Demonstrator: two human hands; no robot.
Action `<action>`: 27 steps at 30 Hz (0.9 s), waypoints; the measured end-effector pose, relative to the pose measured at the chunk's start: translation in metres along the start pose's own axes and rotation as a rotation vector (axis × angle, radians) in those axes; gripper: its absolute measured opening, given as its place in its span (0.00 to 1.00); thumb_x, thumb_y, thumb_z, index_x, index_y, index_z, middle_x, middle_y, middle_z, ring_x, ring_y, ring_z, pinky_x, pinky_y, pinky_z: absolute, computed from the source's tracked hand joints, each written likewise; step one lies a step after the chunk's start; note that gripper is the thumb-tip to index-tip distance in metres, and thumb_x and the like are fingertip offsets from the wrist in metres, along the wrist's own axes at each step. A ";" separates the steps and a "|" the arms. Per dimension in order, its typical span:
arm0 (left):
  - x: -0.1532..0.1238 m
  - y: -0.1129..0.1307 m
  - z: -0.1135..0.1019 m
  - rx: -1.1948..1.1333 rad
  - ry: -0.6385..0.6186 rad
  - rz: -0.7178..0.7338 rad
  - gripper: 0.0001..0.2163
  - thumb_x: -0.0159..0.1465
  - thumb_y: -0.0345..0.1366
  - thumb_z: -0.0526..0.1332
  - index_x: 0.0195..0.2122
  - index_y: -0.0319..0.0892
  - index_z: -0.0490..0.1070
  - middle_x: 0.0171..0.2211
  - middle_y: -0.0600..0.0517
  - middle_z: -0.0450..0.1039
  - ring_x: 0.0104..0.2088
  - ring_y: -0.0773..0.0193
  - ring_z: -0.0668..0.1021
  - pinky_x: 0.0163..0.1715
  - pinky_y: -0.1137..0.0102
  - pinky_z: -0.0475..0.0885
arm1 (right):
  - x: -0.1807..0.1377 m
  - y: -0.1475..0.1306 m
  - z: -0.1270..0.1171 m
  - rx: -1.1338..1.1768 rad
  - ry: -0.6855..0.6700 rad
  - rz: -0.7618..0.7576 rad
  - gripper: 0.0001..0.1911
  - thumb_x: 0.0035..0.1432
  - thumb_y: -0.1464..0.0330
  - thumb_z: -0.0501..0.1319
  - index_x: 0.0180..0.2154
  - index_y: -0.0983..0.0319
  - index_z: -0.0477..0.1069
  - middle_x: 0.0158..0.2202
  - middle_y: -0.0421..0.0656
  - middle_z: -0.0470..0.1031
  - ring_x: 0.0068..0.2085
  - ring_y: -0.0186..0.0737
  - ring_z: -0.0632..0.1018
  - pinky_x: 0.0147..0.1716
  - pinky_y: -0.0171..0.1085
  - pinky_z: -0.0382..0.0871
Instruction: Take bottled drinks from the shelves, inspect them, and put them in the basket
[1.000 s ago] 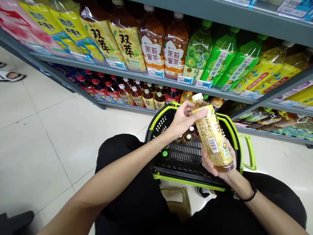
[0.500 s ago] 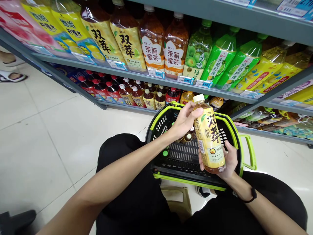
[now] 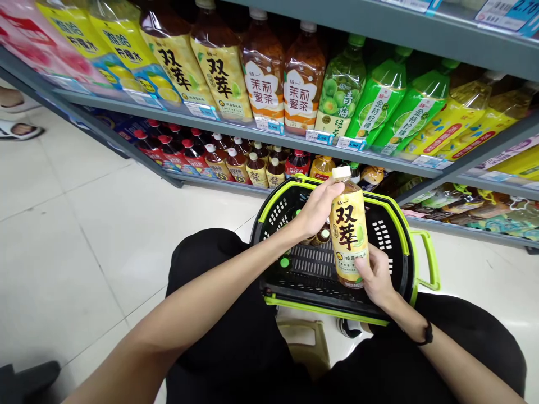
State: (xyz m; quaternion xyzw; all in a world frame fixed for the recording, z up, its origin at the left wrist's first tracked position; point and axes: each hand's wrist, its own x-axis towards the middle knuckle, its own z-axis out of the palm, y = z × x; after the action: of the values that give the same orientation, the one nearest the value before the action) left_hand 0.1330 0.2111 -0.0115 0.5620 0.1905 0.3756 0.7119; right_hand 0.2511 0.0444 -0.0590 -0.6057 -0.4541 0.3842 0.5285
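A yellow-labelled tea bottle [image 3: 347, 227] with a white cap stands almost upright over a black shopping basket [image 3: 391, 224] with lime-green trim. My left hand [image 3: 316, 209] is closed round the bottle's neck and shoulder. Wrapped round the bottle's base from below is my right hand [image 3: 376, 276]; a black band sits on that wrist. The label's large black characters face me. Small bottles lie inside the basket, mostly hidden behind my left hand.
A store shelf [image 3: 236, 126] with large drink bottles runs across the top. Small bottles [image 3: 236, 160] line the bottom shelf behind the basket. A low stool [image 3: 305, 342] shows between my knees. Someone's sandalled foot [image 3: 19, 130] is at far left on the tiled floor.
The bottle has turned in my hands from its back label to its front label and come more upright. My right hand shifted from behind the bottle to its base.
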 end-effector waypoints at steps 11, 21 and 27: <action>-0.002 -0.002 -0.006 0.138 -0.023 -0.021 0.15 0.66 0.49 0.54 0.34 0.43 0.69 0.34 0.50 0.73 0.35 0.60 0.73 0.37 0.67 0.69 | 0.004 0.004 -0.003 -0.256 -0.100 0.025 0.22 0.50 0.56 0.75 0.42 0.60 0.75 0.37 0.46 0.82 0.36 0.48 0.80 0.37 0.45 0.76; -0.003 -0.002 -0.011 0.399 -0.089 0.037 0.18 0.72 0.49 0.50 0.38 0.42 0.72 0.38 0.47 0.78 0.38 0.59 0.77 0.39 0.67 0.69 | 0.010 0.005 -0.002 -0.329 -0.209 0.140 0.30 0.48 0.54 0.77 0.47 0.62 0.73 0.43 0.49 0.84 0.42 0.52 0.83 0.44 0.49 0.78; -0.005 0.008 -0.024 0.636 -0.270 0.149 0.23 0.74 0.54 0.47 0.43 0.42 0.74 0.39 0.46 0.78 0.38 0.58 0.78 0.40 0.67 0.70 | 0.021 -0.004 -0.017 -0.525 -0.233 0.060 0.32 0.51 0.50 0.74 0.50 0.61 0.71 0.46 0.50 0.83 0.44 0.56 0.84 0.45 0.50 0.77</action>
State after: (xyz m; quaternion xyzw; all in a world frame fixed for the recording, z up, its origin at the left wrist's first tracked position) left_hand 0.1100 0.2239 -0.0116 0.8126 0.1606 0.2707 0.4905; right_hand 0.2723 0.0594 -0.0526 -0.6866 -0.5775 0.3360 0.2865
